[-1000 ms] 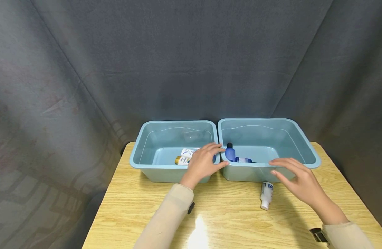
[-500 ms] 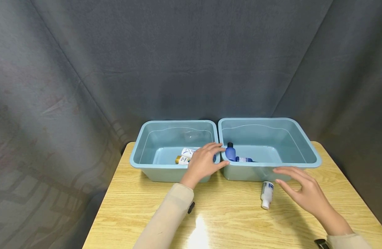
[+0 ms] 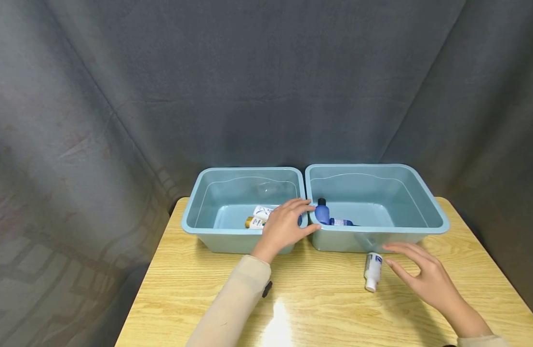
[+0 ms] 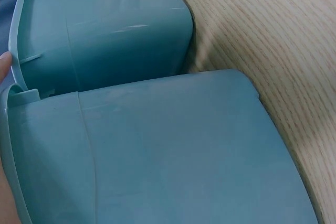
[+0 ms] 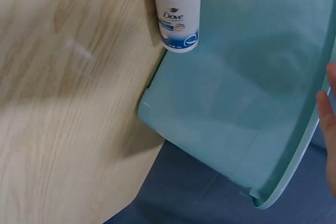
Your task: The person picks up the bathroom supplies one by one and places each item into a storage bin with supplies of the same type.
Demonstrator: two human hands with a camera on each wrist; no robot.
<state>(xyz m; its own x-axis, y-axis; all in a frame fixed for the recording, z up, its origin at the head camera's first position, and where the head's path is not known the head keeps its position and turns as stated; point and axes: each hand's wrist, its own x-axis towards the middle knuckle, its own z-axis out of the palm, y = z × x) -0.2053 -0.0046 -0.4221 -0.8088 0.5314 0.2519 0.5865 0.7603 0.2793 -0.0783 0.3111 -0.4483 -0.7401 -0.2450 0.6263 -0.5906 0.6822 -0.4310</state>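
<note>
My left hand (image 3: 284, 226) hovers over or rests at the adjoining rims of the left bin (image 3: 232, 232) and the right bin (image 3: 392, 230); contact is hard to tell. Its fingers are spread and loosely bent. A white bottle with a gold cap (image 3: 254, 223) and a white container (image 3: 262, 212) lie partly behind it in the left bin. Just right of the white Dove bottle (image 3: 372, 272), my right hand (image 3: 427, 279) is held with thumb and fingers apart, holding nothing. That bottle (image 5: 178, 17) lies on the table in front of the right bin.
Inside the right bin, a blue bottle with a black cap (image 3: 322, 214) leans at the left end beside a smaller blue bottle (image 3: 341, 222). Both light-blue bins stand along the back of the wooden table (image 3: 318, 308). A grey curtain (image 3: 266, 86) hangs behind.
My right hand has come down and toward the front, from near the right bin's front rim to beside the Dove bottle. My left hand has hardly moved.
</note>
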